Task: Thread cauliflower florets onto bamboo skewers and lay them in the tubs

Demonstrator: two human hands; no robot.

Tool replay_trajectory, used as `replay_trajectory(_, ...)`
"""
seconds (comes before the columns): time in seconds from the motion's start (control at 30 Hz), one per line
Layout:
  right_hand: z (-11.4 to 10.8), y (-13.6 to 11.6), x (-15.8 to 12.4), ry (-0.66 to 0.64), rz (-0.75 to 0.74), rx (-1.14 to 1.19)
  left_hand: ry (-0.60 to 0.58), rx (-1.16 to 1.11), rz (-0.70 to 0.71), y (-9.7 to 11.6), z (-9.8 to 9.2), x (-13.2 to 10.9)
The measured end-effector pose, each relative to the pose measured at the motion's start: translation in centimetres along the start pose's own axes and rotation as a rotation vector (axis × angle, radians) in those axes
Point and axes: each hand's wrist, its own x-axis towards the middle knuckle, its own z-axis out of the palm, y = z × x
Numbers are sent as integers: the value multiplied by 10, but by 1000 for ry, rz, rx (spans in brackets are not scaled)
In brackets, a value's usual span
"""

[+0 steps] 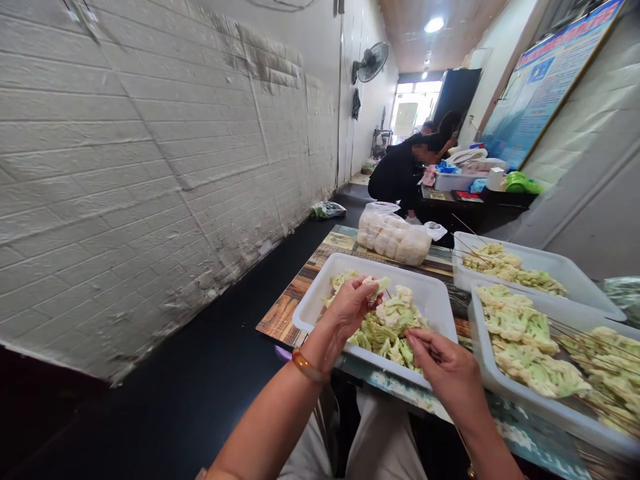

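My left hand (pixel 354 301) is closed around a pale green-white cauliflower floret (pixel 381 285), raised over a white plastic tub (pixel 313 293). Several cut cauliflower pieces (pixel 383 337) lie in this tub. On its near right side, my right hand (pixel 440 357) is pinched at the edge of a larger cauliflower piece (pixel 400 308). Whether a stick runs through that piece is hidden by the fingers and florets. To the right, a second tub (pixel 483 333) holds cauliflower threaded on thin skewers (pixel 595 337).
A third tub (pixel 590 277) with skewered cauliflower stands behind. A plastic bag of pale round items (pixel 395 237) sits at the far side of the wood-patterned table (pixel 283 310). Beyond it, a person in black (pixel 397 170) bends by another table. A brick-patterned wall (pixel 150 167) runs along the left.
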Motion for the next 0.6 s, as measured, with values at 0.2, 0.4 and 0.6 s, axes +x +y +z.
replay_trajectory(0.2, -1, -1, -1, 11, -53, -49, 37, -3, 29, -1, -1, 2)
replay_trajectory(0.4, -1, -3, 0, 14, -99, -74, 6, 7, 74, -2, -2, -1)
replay_trajectory(0.6, 1, -4, 1, 39, -110, -93, 27, 47, 110, -2, -2, -2)
